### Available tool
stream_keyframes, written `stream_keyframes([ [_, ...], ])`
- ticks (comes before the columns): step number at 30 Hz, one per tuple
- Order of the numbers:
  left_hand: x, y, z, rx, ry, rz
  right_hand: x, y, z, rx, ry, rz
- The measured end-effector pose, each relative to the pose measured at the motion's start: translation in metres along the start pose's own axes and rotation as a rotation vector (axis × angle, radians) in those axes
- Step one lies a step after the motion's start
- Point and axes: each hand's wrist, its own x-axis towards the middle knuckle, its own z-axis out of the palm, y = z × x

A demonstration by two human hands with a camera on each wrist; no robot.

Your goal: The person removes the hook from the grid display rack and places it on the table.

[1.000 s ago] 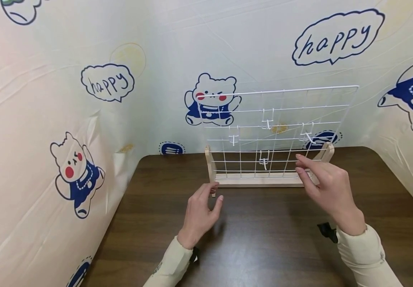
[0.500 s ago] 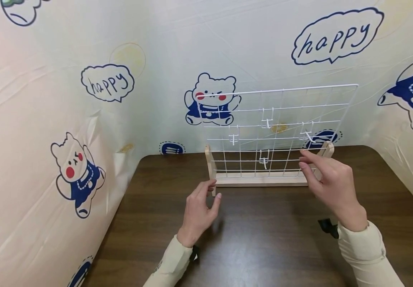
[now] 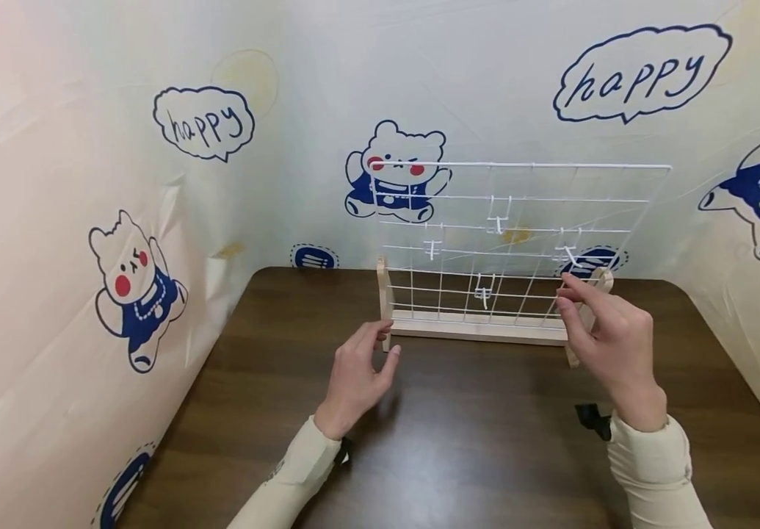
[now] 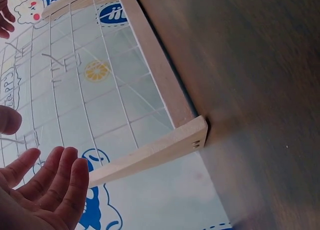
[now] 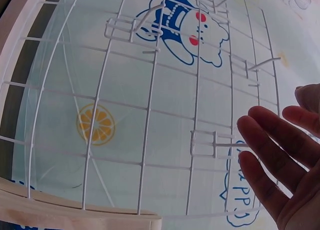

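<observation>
A white wire grid rack [image 3: 518,198] stands upright in a pale wooden base [image 3: 479,328]. Several white wire hooks hang on it, among them a low middle hook [image 3: 483,292], a left hook [image 3: 432,248], an upper hook [image 3: 498,224] and a right hook [image 3: 567,255]. My left hand [image 3: 356,375] is beside the left wooden leg [image 3: 383,297], its fingers relaxed and holding nothing. My right hand [image 3: 611,338] is in front of the grid's lower right, below the right hook. Its fingers are loosely bent, with nothing between them in the right wrist view.
The rack stands toward the back of a dark brown wooden table [image 3: 459,441]. Behind it and at both sides hangs a pale cloth [image 3: 307,95] printed with cartoon bears and the word "happy". The right wooden leg [image 3: 603,279] is partly behind my right hand.
The head view has tilted a little, shifting the rack and cloth in the picture. My right hand has moved slightly right along the grid since a second ago. The left hand stays near the left leg.
</observation>
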Motion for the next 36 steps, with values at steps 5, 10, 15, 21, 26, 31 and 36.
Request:
stream_keyframes([
  [5, 0.0, -0.003, 0.0, -0.007, 0.006, 0.003, 0.0, -0.001, 0.0, -0.004, 0.013, -0.003],
  [10, 0.004, -0.01, -0.009, 0.011, 0.005, 0.021, 0.002, -0.005, 0.008, 0.009, 0.051, 0.008],
  [15, 0.004, -0.008, -0.007, 0.002, 0.008, 0.016, 0.005, -0.004, 0.003, -0.013, 0.044, 0.001],
  [21, 0.002, -0.003, 0.0, -0.018, 0.024, 0.02, 0.002, 0.001, -0.005, -0.034, 0.041, -0.003],
  [26, 0.003, -0.001, 0.001, -0.033, 0.024, 0.013, 0.003, 0.003, -0.009, -0.041, 0.047, 0.003],
  [31, 0.002, 0.0, -0.001, -0.04, 0.024, -0.011, 0.003, 0.004, -0.009, -0.049, 0.035, 0.016],
  [36, 0.002, -0.001, -0.004, -0.04, 0.033, -0.005, 0.003, 0.004, -0.007, -0.052, 0.042, 0.02],
])
